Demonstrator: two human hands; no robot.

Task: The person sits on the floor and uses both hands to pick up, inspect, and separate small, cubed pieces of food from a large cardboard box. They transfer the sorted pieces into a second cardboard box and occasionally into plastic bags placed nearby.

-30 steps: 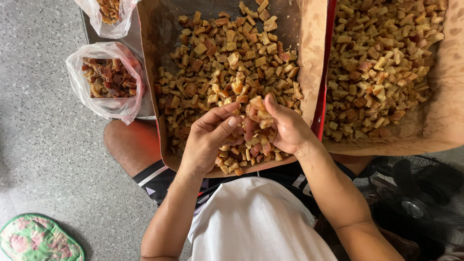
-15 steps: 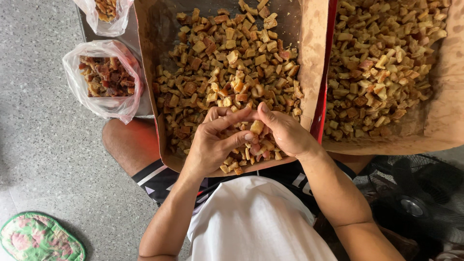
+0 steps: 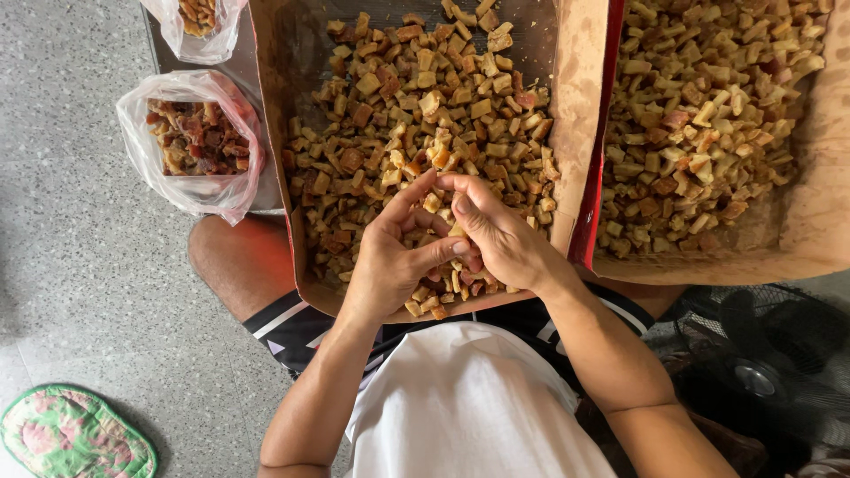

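1. Both hands were up over the near end of a paper-lined cardboard tray [image 3: 305,221] full of small fried-looking cubes [image 3: 425,115], tan to dark brown.
2. The left hand [image 3: 394,261] was curled, palm facing in, with its thumb laid across toward the other hand and its fingertips pointing up and away from the body.
3. The right hand [image 3: 505,239] was bent over from the right side, fingers pulled in and pressed up against the left hand's fingers. The two hands were touching, pretty much knuckle to knuckle.
4. Right between the fingertips there was one pale cube piece [image 3: 432,203] pinched at the top of the grip, sitting just above the pile and not lying in it. I couldn't really tell which hand was doing most of the holding, since both sets of fingertips were closed on it.
5. More cubes lay loose under the hands at the tray's near edge, some peeking out below the left palm.
6. A second tray [image 3: 797,239] sat just to the right, touching the first one along a red edge, and was also heaped with the same sort of cubes.
7. Off to the left of the first tray was an open clear plastic bag [image 3: 155,177] holding darker, reddish bits, with another bag [image 3: 190,40] farther up.
8. A green and pink patterned pad [image 3: 71,438] lay on the speckled floor [image 3: 80,265] at the lower left, well apart from everything.
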